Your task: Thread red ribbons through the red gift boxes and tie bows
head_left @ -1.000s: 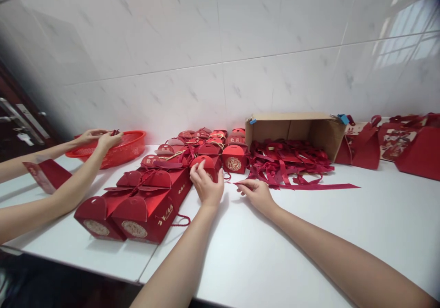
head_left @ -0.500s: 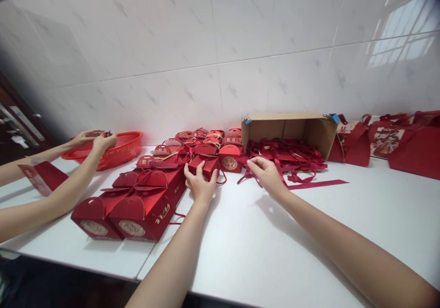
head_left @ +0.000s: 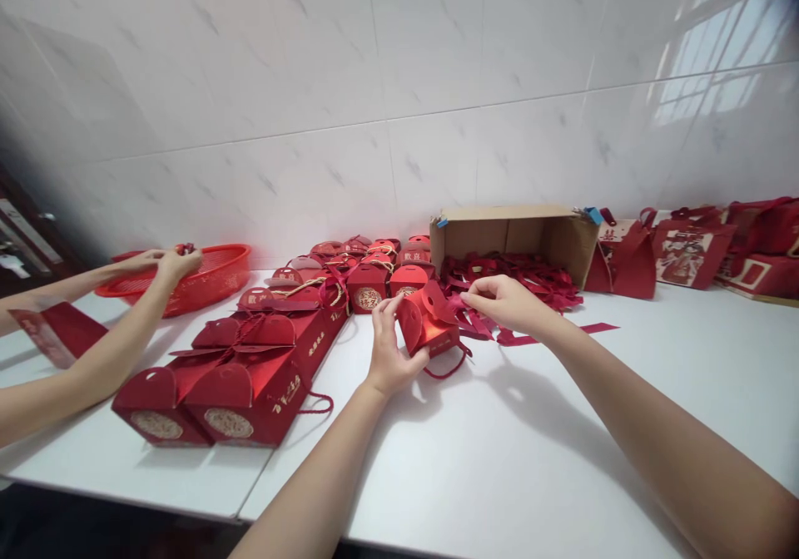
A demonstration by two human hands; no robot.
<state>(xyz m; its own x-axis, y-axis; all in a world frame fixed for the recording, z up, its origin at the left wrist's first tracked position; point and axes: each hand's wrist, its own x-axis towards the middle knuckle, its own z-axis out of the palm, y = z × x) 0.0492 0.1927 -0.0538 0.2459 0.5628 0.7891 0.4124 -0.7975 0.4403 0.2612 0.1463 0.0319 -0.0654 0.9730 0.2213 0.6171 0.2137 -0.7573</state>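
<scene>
My left hand point(head_left: 388, 351) grips a small red gift box point(head_left: 430, 326) with a cord handle, tilted just above the white table point(head_left: 512, 451). My right hand point(head_left: 507, 303) is closed in a pinch on a dark red ribbon point(head_left: 530, 336) beside the box's right side. The ribbon trails off to the right over the table. Behind the box stand several more small red gift boxes point(head_left: 368, 280). Two long red gift boxes point(head_left: 250, 368) lie to the left.
An open cardboard box point(head_left: 518, 234) on its side spills red ribbons point(head_left: 524, 280). Red gift bags point(head_left: 692, 251) line the wall at right. Another person's hands point(head_left: 166, 261) work by a red plastic basket point(head_left: 205, 272) at far left, near a red card point(head_left: 47, 334).
My left hand has lifted one small red box out of the group and pulled it toward me. My right hand moved from the ribbon pile to the box, bringing a ribbon.
</scene>
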